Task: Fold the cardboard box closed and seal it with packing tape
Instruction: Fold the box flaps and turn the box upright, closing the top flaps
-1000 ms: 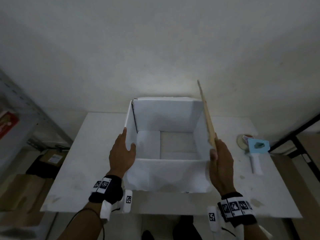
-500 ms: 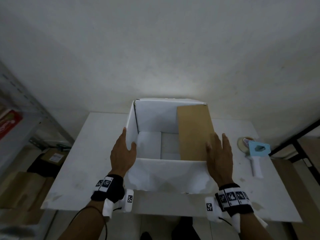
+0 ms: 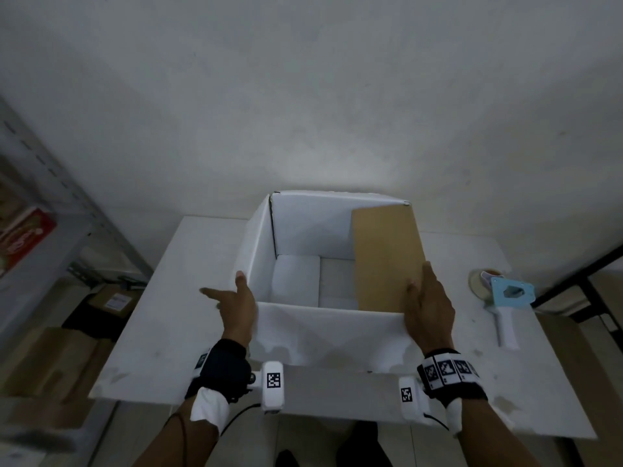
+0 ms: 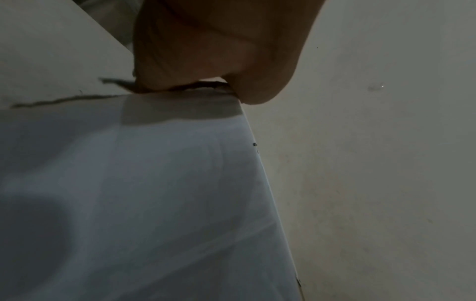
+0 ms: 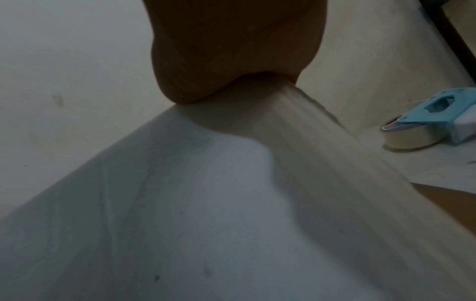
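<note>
An open white cardboard box (image 3: 330,332) stands on a white table (image 3: 161,332). Its right flap (image 3: 387,257), brown on the outer face, is folded inward over the opening. My right hand (image 3: 426,305) lies flat with straight fingers on that flap's near edge at the box's front right corner. My left hand (image 3: 236,298) is against the upright left flap (image 3: 256,244), thumb up along it and fingers stretched out to the left. The wrist views show only each palm, the left hand (image 4: 206,51) and the right hand (image 5: 231,51), resting on white cardboard. A blue tape dispenser (image 3: 505,298) lies on the table to the right.
A wall stands right behind the box. A metal shelf (image 3: 50,197) with a red package is at the left, with brown cartons (image 3: 50,358) on the floor below it. The tape dispenser (image 5: 438,114) sits a hand's width right of the box.
The right flap went from upright to folded inward under my right hand. My left hand turned from lying flat on the left side to thumb-up with its fingers spread leftward.
</note>
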